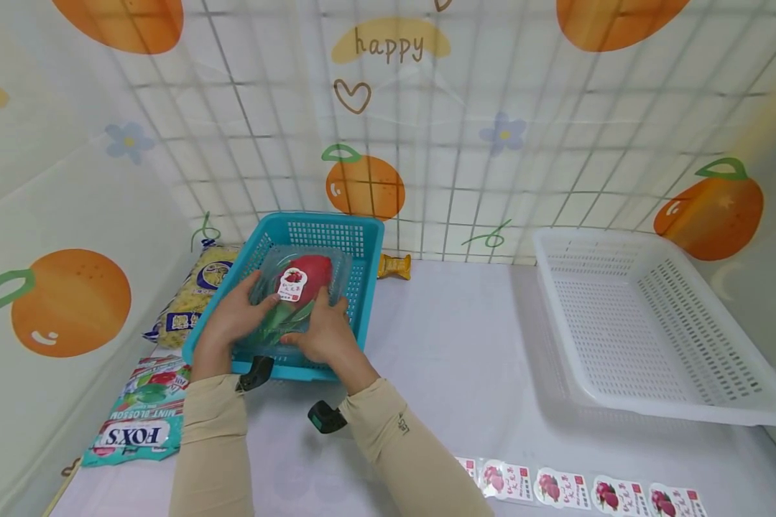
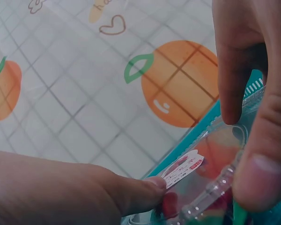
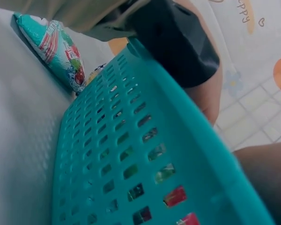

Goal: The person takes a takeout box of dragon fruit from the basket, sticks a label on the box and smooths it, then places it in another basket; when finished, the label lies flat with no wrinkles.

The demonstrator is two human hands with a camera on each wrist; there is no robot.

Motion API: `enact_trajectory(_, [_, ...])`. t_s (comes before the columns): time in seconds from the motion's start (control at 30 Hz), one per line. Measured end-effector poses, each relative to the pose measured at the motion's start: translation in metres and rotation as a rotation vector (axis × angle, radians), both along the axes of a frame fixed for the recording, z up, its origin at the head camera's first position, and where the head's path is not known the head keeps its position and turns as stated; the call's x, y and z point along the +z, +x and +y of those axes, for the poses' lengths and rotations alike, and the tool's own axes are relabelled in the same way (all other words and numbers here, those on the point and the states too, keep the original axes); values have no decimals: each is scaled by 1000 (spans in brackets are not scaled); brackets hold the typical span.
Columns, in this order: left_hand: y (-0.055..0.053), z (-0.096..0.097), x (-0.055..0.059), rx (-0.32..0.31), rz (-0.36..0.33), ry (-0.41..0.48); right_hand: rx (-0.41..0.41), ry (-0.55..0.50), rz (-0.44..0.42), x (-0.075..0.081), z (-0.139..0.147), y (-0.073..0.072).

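A clear plastic box with a red and green dragon fruit inside lies in the teal basket. On its lid is a white sticker with a fruit picture. My left hand grips the box's left side, its thumb on the sticker's edge in the left wrist view. From the right, my right hand holds the box, index finger over the lid and thumb by the near side. The basket's slotted wall hides most of the box in the right wrist view.
Left of the basket lie a yellow snack bag and a teal FOX'S candy bag. A small orange packet sits behind right. A white basket stands at the right, and a strip of fruit stickers lies at the front.
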State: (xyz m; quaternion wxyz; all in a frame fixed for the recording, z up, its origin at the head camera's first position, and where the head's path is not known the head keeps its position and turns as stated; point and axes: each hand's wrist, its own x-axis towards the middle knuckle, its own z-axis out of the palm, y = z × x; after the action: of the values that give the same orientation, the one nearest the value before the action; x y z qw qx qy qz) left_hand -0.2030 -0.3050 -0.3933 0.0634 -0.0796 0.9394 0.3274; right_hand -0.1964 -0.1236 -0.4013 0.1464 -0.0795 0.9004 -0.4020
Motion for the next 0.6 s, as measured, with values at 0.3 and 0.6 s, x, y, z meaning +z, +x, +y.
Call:
enact_trajectory(0.3, [0,3,-1,-44,26,-49,-19,20,0,0,-3,-2])
enact_trajectory(0.6, [-1,4,-4,-71,50,-99,-29,42,-11,2,-4,-3])
